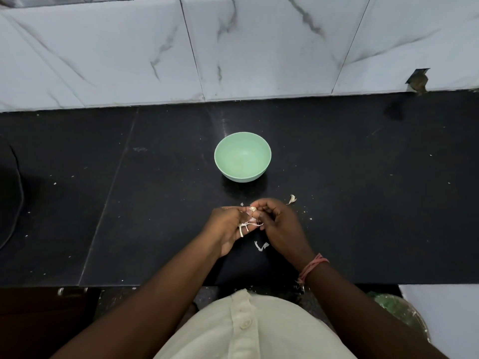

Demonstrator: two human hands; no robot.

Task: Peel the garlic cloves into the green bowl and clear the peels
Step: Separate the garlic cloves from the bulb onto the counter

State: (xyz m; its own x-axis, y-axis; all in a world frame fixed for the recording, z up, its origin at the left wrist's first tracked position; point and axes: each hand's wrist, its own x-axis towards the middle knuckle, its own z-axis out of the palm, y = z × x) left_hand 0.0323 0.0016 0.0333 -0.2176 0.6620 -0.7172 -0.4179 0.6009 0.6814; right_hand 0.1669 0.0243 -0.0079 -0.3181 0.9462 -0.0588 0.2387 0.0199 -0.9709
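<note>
A pale green bowl (242, 141) stands upright on the black counter (350, 177), with nothing visible inside. In front of it my left hand (226, 230) and my right hand (281, 226) meet, both pinching one small garlic clove (253, 209) at the fingertips. Thin white strips of peel (246, 226) hang from my left fingers. One loose peel (261, 246) lies on the counter under my hands. A curled peel piece (292, 199) rests to the right, between my right hand and the bowl.
A white marble-tiled wall (129, 55) rises behind the counter. A dark rounded object (10, 193) sits at the left edge. Small white crumbs dot the counter. Below its front edge, at the lower right, is a round container with green contents (396, 309).
</note>
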